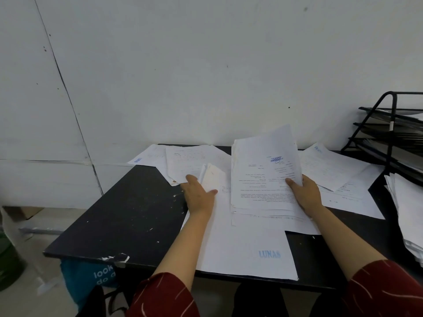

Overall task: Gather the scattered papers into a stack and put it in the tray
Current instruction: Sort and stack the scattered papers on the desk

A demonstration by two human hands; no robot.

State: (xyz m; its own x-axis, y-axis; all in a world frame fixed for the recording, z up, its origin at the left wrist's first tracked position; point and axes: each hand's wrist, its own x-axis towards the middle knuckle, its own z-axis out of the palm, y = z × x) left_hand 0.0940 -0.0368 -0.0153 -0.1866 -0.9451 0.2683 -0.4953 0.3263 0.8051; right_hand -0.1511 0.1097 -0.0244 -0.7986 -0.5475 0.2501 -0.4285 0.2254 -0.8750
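Observation:
White printed papers lie scattered over a black table (pixel 128 216). My right hand (pixel 304 193) grips the lower right edge of a small stack of sheets (pixel 263 175), tilted up off the table. My left hand (pixel 199 193) rests on a curled sheet (pixel 212 177) at the middle, thumb and fingers closing on its edge. A large sheet stamped LUNAS (pixel 249 252) lies at the near edge under my arms. More sheets lie at the back left (pixel 187 161) and at the right (pixel 332 168). A black tiered paper tray (pixel 389 133) stands at the far right.
A pile of white papers (pixel 409 213) sits at the right edge below the tray. A white wall runs behind the table. A blue bag (pixel 87 277) hangs under the table's near left corner, and a green container (pixel 9 261) stands on the floor at left.

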